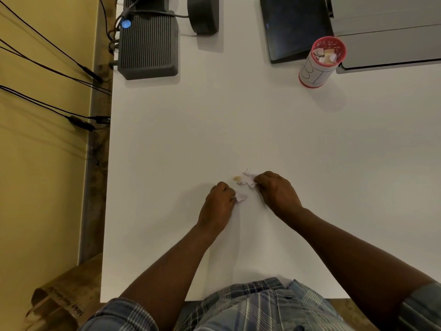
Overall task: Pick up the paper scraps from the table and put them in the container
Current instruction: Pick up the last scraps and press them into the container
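Note:
Small paper scraps lie in a cluster on the white table, near its front middle. One tan scrap sits at the cluster's left. My left hand is curled, fingertips pinching a white scrap. My right hand is curled too, fingertips on the white scraps at the cluster's right side. The container, a white cylinder with red rim and base, stands at the far right and holds several scraps.
A dark ribbed box with cables stands at the far left, a dark round object behind it. A black tablet and a grey device sit beside the container. A paper bag lies on the floor, left.

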{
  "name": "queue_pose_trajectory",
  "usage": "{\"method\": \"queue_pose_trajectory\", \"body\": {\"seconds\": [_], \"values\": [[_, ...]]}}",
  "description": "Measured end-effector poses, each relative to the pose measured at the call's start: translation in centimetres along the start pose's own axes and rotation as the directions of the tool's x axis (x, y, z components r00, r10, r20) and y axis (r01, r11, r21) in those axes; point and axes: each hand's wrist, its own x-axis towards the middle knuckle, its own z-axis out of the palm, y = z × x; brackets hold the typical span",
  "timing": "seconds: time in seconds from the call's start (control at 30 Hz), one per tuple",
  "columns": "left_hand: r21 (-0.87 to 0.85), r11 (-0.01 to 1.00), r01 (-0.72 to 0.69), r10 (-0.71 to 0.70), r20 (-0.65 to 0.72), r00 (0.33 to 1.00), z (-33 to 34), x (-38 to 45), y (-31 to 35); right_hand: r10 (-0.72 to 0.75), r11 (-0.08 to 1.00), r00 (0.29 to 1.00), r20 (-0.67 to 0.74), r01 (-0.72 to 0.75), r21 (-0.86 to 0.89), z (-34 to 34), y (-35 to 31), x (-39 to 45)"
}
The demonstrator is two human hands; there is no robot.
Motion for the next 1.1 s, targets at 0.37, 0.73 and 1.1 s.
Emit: {"method": "queue_pose_trajectory", "body": {"seconds": [0.37, 0.73, 1.1], "values": [[-0.012, 0.999, -0.051, 0.05, -0.023, 0.998, -1.0, 2.4, 0.8, 0.25, 0.94, 0.959, -0.135, -0.207, 0.272, -1.9, 0.5, 0.7], [-0.097, 0.993, -0.072, 0.057, -0.142, 0.988, -1.3, 5.8, 3.0, 0.289, 0.918, 0.876, -0.387, -0.139, 0.372, -12.1, 1.4, 6.8], [-0.079, 0.993, -0.091, 0.082, -0.116, 0.99, -1.4, 6.4, 2.5, 0.138, 0.972, 0.81, -0.57, -0.221, -0.079, -22.2, 8.9, 18.1]]}}
